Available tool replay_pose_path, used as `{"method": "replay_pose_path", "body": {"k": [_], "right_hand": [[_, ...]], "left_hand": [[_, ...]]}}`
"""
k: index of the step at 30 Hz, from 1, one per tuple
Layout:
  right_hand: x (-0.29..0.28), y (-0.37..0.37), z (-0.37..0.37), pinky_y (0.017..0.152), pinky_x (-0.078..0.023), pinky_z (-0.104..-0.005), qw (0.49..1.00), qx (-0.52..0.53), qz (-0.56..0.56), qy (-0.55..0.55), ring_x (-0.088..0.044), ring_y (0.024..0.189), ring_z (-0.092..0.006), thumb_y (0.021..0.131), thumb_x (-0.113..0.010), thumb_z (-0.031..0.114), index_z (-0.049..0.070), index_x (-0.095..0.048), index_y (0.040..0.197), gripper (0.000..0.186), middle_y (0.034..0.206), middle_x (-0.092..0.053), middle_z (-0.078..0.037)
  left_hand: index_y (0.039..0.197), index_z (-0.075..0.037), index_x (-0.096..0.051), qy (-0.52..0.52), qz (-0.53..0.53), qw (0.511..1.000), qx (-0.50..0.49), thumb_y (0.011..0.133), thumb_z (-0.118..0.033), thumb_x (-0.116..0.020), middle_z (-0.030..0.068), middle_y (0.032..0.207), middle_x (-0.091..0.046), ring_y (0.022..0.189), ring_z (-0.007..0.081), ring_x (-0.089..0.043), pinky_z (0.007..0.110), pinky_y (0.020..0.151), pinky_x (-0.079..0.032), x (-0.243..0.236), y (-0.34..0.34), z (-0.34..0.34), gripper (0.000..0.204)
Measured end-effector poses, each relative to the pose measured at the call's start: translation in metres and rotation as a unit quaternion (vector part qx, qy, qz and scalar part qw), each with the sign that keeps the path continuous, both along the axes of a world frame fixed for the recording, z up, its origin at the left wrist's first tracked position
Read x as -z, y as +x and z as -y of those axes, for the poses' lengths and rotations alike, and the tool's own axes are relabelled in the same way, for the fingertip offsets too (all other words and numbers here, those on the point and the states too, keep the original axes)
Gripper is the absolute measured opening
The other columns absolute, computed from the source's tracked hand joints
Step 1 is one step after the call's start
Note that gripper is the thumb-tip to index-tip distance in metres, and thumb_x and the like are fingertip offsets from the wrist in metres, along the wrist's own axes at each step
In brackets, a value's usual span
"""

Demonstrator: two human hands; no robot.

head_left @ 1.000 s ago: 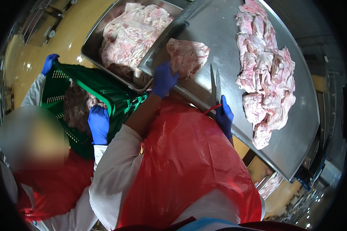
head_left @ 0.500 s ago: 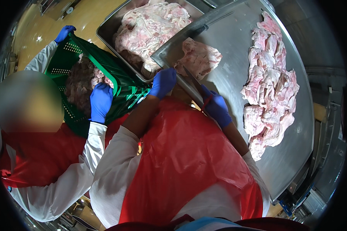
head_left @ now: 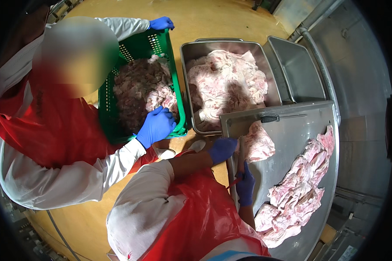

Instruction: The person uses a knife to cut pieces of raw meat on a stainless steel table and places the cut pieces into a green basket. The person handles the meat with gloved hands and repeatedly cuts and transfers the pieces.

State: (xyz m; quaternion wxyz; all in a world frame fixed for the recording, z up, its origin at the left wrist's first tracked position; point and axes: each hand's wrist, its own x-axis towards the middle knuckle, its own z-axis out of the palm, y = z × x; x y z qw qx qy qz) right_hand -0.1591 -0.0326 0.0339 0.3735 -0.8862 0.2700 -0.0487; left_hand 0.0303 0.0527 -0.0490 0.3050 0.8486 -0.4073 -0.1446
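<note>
A single piece of pale pink meat [head_left: 259, 142] lies at the left edge of the metal table [head_left: 301, 126]. My left hand [head_left: 223, 150], in a blue glove, closes at the meat's left edge; its fingertips are partly hidden. In my blue-gloved right hand [head_left: 245, 188] is a knife [head_left: 241, 155], gripped by the handle, its blade pointing away from me beside the meat. A red strip hangs by that hand. Farther right, a long row of overlapping meat pieces [head_left: 294, 191] rests on the table.
Beyond my left hand stands a deep metal tub [head_left: 278, 89] heaped with meat, beside another metal tub [head_left: 307, 78]. At left, a co-worker in a red apron holds a green crate [head_left: 178, 98] of meat, one gloved hand [head_left: 156, 126] inside. A black-handled tool [head_left: 271, 118] lies along the table's far edge.
The view has swung left, so the table, tub and crate appear shifted and turned. My hands stay by the same meat piece, the knife still in my right hand.
</note>
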Motion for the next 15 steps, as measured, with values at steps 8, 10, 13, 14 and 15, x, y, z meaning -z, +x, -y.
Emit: {"method": "replay_pose_path", "body": {"k": [8,10,13,14,15], "right_hand": [[-0.004,0.019,-0.008,0.083,-0.055,-0.0481,0.998,-0.045,0.019,-0.034,-0.069,0.097,-0.0441,0.090,-0.054,0.001,0.011,-0.056,0.146,0.057,0.105,-0.069,-0.029],[-0.019,0.010,-0.011,0.083,-0.055,-0.0486,0.999,-0.036,-0.032,-0.013,-0.069,0.095,-0.0446,0.089,-0.054,0.001,0.012,-0.056,0.147,0.058,0.104,-0.069,-0.029],[-0.033,-0.001,-0.019,0.083,-0.055,-0.0472,0.997,-0.041,-0.063,0.007,-0.070,0.092,-0.0434,0.088,-0.056,0.002,0.011,-0.058,0.145,0.058,0.102,-0.069,-0.027],[-0.033,-0.007,-0.021,0.082,-0.055,-0.0464,0.997,-0.045,-0.068,0.010,-0.070,0.091,-0.0427,0.087,-0.056,0.002,0.011,-0.058,0.145,0.058,0.101,-0.069,-0.026],[-0.032,-0.010,-0.023,0.081,-0.054,-0.0480,0.996,-0.054,-0.076,0.014,-0.069,0.091,-0.0440,0.088,-0.057,0.004,0.012,-0.055,0.148,0.060,0.103,-0.069,-0.026]], "left_hand": [[0.085,-0.009,-0.068,-0.015,0.083,0.995,-0.043,0.089,-0.018,-0.059,0.0141,0.077,-0.069,0.068,0.0314,-0.071,0.043,0.059,-0.056,0.012,-0.011,-0.027,0.014],[0.086,-0.009,-0.067,0.022,0.091,0.996,-0.004,0.090,-0.020,-0.061,0.0136,0.079,-0.070,0.070,0.0320,-0.071,0.044,0.061,-0.056,-0.001,0.000,-0.042,0.013],[0.092,-0.009,-0.064,0.058,0.068,0.995,0.041,0.092,-0.021,-0.063,0.0137,0.082,-0.069,0.076,0.0330,-0.072,0.045,0.065,-0.057,-0.017,0.008,-0.058,0.012],[0.093,-0.009,-0.064,0.055,0.053,0.996,0.038,0.093,-0.020,-0.063,0.0136,0.082,-0.069,0.076,0.0328,-0.072,0.045,0.064,-0.057,-0.019,0.004,-0.062,0.012],[0.093,-0.009,-0.064,0.052,0.042,0.997,0.033,0.093,-0.020,-0.063,0.0136,0.082,-0.070,0.075,0.0327,-0.072,0.044,0.064,-0.057,-0.022,0.003,-0.065,0.011]]}}
